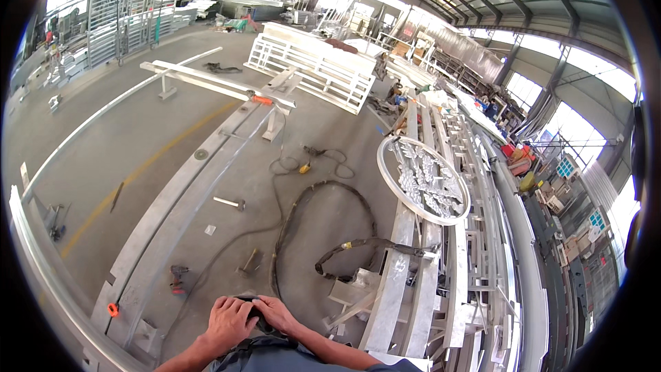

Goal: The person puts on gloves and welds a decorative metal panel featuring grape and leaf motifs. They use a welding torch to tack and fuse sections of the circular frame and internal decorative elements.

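Close to my waist, at the lower middle, my left hand (229,320) and my right hand (274,314) are side by side with fingers curled. Between them shows a small black thing (255,312); its kind I cannot make out, since the hands cover most of it. A thick dark cable (276,262) loops over the floor just beyond my hands. Left of the left hand, a cordless drill (178,278) rests on the floor, and a hammer (229,202) lies farther off.
A long metal beam (180,196) on supports runs along the left, with an orange clamp (261,100) at its far end. To the right, a round ornamental metal panel (423,180) lies on long metal bars (390,279). White railing frames (310,69) stand beyond.
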Motion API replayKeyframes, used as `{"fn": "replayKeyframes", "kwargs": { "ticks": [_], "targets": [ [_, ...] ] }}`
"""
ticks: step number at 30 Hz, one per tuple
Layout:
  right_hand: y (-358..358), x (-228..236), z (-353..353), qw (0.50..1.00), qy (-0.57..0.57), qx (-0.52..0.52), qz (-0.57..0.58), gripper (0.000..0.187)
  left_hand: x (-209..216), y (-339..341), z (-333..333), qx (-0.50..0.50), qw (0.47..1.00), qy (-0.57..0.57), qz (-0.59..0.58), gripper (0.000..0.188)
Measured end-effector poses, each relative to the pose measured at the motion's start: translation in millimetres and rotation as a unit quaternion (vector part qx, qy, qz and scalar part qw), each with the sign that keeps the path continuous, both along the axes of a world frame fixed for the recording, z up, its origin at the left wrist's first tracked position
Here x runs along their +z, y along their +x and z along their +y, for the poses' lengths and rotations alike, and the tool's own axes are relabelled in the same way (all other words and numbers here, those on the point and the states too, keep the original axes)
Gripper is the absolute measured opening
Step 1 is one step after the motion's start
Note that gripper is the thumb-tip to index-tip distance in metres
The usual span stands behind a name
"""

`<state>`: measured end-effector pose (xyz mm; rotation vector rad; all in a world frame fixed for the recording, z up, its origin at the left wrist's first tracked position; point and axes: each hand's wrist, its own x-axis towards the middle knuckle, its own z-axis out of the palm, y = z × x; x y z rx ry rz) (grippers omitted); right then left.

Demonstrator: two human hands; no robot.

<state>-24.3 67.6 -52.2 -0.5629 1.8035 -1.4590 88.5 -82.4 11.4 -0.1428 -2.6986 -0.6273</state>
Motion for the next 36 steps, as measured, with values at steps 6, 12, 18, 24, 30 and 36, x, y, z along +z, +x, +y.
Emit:
{"fn": "replayKeyframes", "kwargs": {
  "ticks": [6,12,18,24,30,36],
  "targets": [
    [-6,0,3,0.993,0.075,-0.002,0.095,0.032,-7,1,2,-0.101,0.972,-0.181,-0.11,0.016],
    [-21,17,-5,0.956,0.11,0.064,0.263,0.036,-31,-19,18,-0.34,0.91,-0.163,-0.173,0.019],
    [-23,22,-3,0.919,0.166,0.094,0.345,0.035,-47,-38,-4,-0.258,0.875,0.0,-0.409,0.022],
    [9,-3,-19,0.931,0.132,0.076,0.333,0.032,-117,-33,-55,-0.117,0.908,0.304,-0.262,0.027],
    [19,-5,-42,0.939,0.052,0.018,0.34,0.028,-97,-70,-49,0.14,0.627,0.755,-0.134,0.024],
    [16,36,-54,0.927,0.007,0.043,0.371,0.03,-168,-113,-83,0.237,0.557,0.796,-0.014,0.038]
  ]
}}
